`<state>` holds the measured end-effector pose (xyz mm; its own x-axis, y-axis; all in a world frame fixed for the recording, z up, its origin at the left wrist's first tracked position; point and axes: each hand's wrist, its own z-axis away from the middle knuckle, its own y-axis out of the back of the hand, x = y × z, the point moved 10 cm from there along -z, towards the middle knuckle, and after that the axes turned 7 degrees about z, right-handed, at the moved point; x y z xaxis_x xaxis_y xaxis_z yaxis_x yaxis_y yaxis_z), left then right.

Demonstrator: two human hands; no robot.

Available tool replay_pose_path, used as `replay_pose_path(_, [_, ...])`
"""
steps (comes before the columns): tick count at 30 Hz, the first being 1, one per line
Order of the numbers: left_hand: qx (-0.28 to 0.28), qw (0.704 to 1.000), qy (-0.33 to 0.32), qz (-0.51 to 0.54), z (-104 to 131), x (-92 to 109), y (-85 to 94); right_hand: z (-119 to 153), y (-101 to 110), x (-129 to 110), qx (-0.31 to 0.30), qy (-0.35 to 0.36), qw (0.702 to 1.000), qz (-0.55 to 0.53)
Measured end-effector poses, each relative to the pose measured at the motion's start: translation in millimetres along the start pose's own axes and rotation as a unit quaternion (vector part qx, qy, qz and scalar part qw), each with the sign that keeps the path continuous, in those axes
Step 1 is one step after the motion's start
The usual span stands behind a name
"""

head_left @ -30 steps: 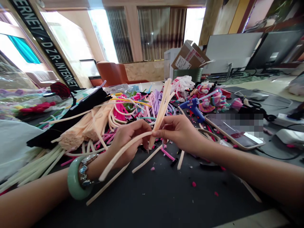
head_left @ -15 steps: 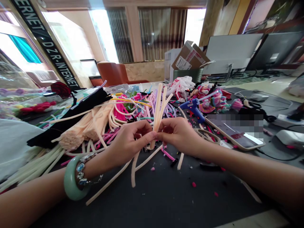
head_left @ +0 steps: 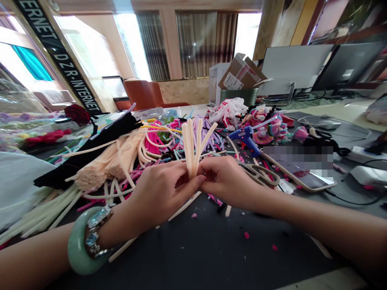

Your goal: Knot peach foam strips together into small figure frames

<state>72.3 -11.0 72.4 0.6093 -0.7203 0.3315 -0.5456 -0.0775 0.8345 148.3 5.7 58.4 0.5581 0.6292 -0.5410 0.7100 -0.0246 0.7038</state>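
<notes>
Several cream pipe cleaners (head_left: 195, 151) stand upright in a small bunch, their tops fanned apart. My left hand (head_left: 165, 189) pinches the lower part of the bunch from the left, thumb across the front. From the other side my right hand (head_left: 226, 177) grips the same bunch, its fingertips meeting the left thumb. The bottom ends are mostly hidden behind my fingers. Under and behind the hands, loose cream pipe cleaners (head_left: 184, 207) lie on the dark table (head_left: 211, 249).
Thick bundles of peach pipe cleaners (head_left: 105, 161) and a black bundle (head_left: 84, 149) lie left. A blue glue gun (head_left: 248, 139), scissors (head_left: 264, 175) and a phone (head_left: 298, 169) are at right. A cardboard box (head_left: 242, 72) and monitor (head_left: 298, 68) stand behind.
Both hands have lowered slightly with the bunch, and the left wrist has moved down and left. The upright pipe cleaners have turned and spread differently at the top.
</notes>
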Motion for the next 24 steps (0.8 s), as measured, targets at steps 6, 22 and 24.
replay_pose_path(6, [0.009, 0.999, -0.019, -0.036, -1, 4, 1.5, 1, 0, -1, 0.001, -0.018, 1.000, 0.018])
replay_pose_path(22, [-0.010, 0.999, 0.043, 0.000, -7, -10, 0.0, 2, -26, 26, -0.102, -0.128, 0.953, -0.255])
replay_pose_path(24, [-0.006, 0.999, 0.045, 0.005, -6, -11, 0.5, 1, -28, 26, -0.112, -0.129, 0.946, -0.277])
